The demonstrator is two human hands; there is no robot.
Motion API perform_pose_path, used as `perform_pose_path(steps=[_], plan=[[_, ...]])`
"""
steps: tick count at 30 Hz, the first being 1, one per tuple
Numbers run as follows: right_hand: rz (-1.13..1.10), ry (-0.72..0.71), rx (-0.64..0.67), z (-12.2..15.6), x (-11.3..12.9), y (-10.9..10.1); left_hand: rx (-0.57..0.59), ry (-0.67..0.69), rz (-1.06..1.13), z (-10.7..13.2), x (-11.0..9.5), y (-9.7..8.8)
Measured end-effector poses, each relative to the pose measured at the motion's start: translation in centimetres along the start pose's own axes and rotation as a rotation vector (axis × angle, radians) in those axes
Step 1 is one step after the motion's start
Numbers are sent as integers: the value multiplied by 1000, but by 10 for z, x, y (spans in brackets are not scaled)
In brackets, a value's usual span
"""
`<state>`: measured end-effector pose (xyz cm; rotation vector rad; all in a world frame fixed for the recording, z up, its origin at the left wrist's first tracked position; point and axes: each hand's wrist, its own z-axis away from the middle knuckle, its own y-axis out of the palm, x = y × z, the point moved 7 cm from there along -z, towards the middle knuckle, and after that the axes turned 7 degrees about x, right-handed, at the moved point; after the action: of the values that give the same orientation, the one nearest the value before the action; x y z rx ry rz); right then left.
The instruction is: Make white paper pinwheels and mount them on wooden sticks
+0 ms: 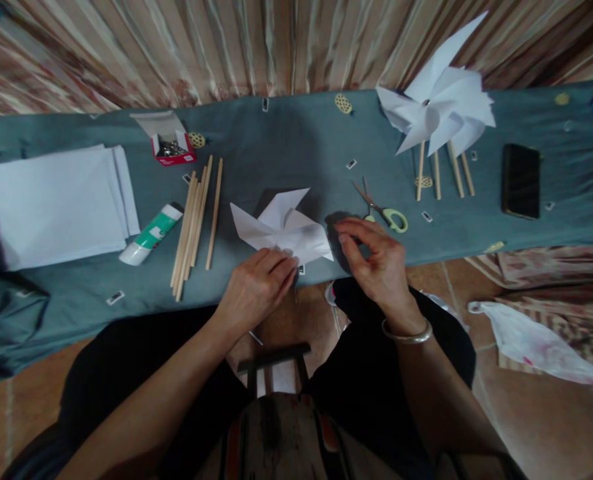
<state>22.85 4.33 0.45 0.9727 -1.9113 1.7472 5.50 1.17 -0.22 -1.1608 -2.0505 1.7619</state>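
- At the near edge of the surface [256, 147], left hand [261, 290]: fingertips pinching the near side of a white paper pinwheel [296, 233]; thumb mostly hidden.
- Just right of the pinwheel, right hand [379, 257]: hovering, thumb and index tips close together, no visible contact with the paper. Unclear whether something small sits between them.
- Risk, pinwheel: no stick visible on it and its center is too blurred to read a fastener. If the left pinch slackens, I'd expect folded points to spring back. Too hard a squeeze could crease or tear it.
- Just beyond the right fingers: scissors [372, 206], green handles toward the hand, blades pointing away and slightly parted. A sideways sweep of that hand could knock them, or snag paper on the tips.
- Left of the left hand: bare sticks [194, 227], loosely bunched, one lying apart. An elbow or sleeve bump could roll them off the near edge.
- Farther left: glue stick [152, 233], then a paper stack [61, 207].
- Beyond the sticks: red box [176, 159], lid up, small metal bits inside. Spill hazard if a reach clips the flap.
- Far right, past the scissors: mounted pinwheels [439, 110], overlapping; blades could bend if pushed. Phone [521, 181] beyond.
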Motion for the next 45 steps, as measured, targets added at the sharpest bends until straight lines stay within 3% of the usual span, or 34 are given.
perform_pose_path(steps=[7, 11, 20, 26, 45], plan=[[-142, -73, 232, 0, 5, 19, -11, 12, 6, 4, -2, -3], [-197, -78, 285, 0, 8, 24, 16, 25, 22, 8, -5, -4], [-52, -107, 169, -3, 13, 38, 34, -19, 44, 11, -4, -5], [70, -108, 160, -4, 21, 50, 11, -16, 52, 12, -5, -5], [96, -51, 93, -3, 25, 51, 51, 1, 75, 12, -5, -1]])
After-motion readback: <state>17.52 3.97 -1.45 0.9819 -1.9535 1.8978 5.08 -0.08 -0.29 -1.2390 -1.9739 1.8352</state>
